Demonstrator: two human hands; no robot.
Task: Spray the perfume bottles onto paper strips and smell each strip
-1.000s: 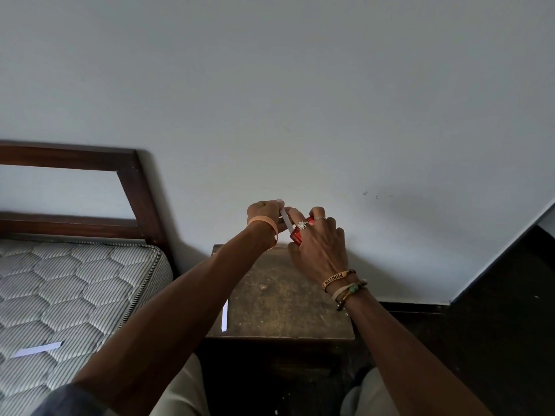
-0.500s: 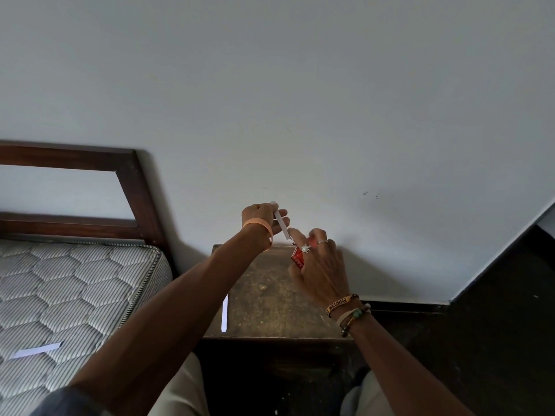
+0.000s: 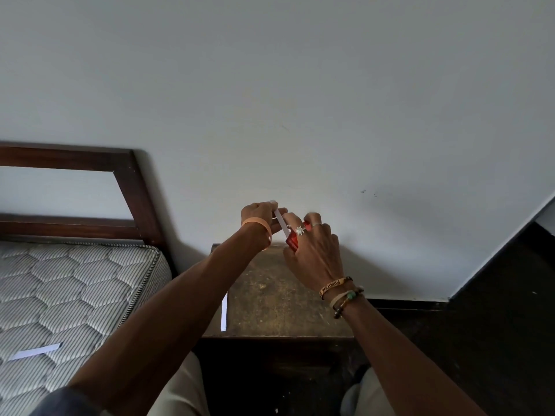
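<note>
left hand (image 3: 257,212) pinching strip (image 3: 281,225); right hand (image 3: 316,254) holding red bottle (image 3: 292,243)

Counter (image 3: 279,298): bare top at 6 o'clock gives you room.
Wall (image 3: 300,115): stops you at 12.
Bed (image 3: 75,280): at 9.

Most of bottle (image 3: 292,243) hid behind right hand (image 3: 315,253); strip (image 3: 281,221) end vanished in left hand (image 3: 257,212); mattress (image 3: 60,289) ran off left edge.

Above a worn wooden table (image 3: 270,295), the left hand (image 3: 259,213) pinched a white paper strip (image 3: 280,222) slanting down to the red perfume bottle (image 3: 292,243) gripped by the right hand (image 3: 315,250). A second strip (image 3: 224,310) lay at the table's left edge.
</note>
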